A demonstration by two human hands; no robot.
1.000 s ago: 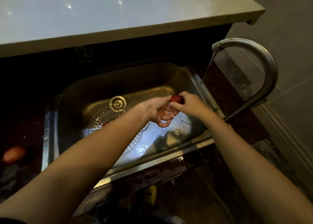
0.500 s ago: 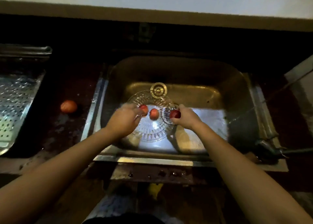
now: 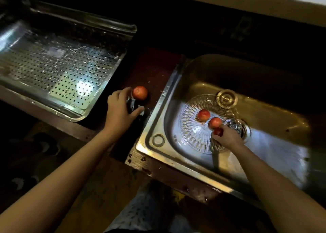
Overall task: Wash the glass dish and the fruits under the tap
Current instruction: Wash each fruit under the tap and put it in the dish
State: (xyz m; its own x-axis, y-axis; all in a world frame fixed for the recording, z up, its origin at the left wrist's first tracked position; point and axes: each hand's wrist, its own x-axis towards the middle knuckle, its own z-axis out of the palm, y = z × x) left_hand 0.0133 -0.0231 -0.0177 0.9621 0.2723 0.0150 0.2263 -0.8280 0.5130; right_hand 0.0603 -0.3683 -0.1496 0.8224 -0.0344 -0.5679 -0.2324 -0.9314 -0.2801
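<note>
The glass dish [image 3: 192, 127] lies flat in the sink [image 3: 271, 95], just beside the drain plug [image 3: 226, 98]. 2 red fruits [image 3: 203, 115] rest on it. Over its near rim, the right hand [image 3: 226, 138] pinches a 3rd, darker fruit [image 3: 218, 132]. Left of the sink, on the dark surface [image 3: 151, 70], the left hand [image 3: 120, 109] is spread beside a 4th fruit [image 3: 140, 93], fingertips at its edge. Further left sits a perforated metal tray [image 3: 58, 65].

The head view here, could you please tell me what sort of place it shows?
Most likely a home kitchen: a steel sink holding a glass dish, a perforated metal draining tray beside it, and a dark wet counter between.
</note>
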